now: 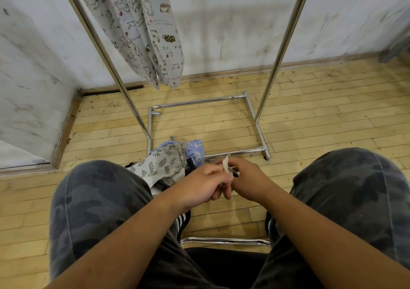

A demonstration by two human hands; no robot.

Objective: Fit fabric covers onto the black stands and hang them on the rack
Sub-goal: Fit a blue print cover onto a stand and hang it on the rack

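Left hand (pixel 206 185) and right hand (pixel 248 178), fingers curled, together pinch a pale cloth strip (pixel 225 164); so slight a grip might let it drop.

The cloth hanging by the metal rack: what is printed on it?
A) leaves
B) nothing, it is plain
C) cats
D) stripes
C: the hanging cloth is pale and covered all over in small cartoon cats.
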